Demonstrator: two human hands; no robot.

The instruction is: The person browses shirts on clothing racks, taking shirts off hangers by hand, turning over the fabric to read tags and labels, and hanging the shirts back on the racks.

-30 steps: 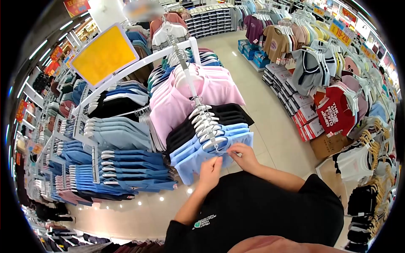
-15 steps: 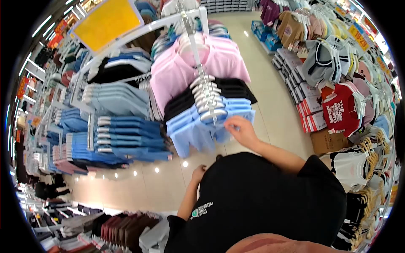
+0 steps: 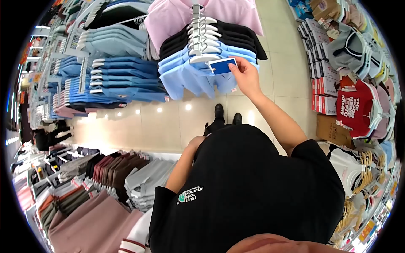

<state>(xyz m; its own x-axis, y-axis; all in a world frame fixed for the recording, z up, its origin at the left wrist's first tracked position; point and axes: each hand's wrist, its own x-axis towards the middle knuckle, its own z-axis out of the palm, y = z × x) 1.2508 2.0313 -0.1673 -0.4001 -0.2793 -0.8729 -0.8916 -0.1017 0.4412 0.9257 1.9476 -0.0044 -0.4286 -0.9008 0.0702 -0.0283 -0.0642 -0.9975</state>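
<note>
Between the thumb and fingers of my right hand [image 3: 245, 76] is a blue card with a white border [image 3: 222, 66]. The card is in front of the light blue garments [image 3: 181, 78], just under the front white hanger [image 3: 204, 58]. Behind these garments hang black ones [image 3: 175, 44] and pink ones [image 3: 168, 19] on the same metal rail [image 3: 195, 29]. My left hand [image 3: 196, 142] is down at my side by my black shirt, touching or close to its edge; its fingers are hidden.
Racks of folded-over blue garments [image 3: 126, 78] stand at the left. Brown and grey clothes [image 3: 122, 168] hang at the lower left. At the right are stacked boxes [image 3: 327, 86], a carton [image 3: 333, 128] and a red shirt [image 3: 356, 105]. A person in black [image 3: 44, 139] is far left.
The view has tilted down. My left hand has left the rail end and dropped to my side. My right hand now holds the blue card, which was not visible before.
</note>
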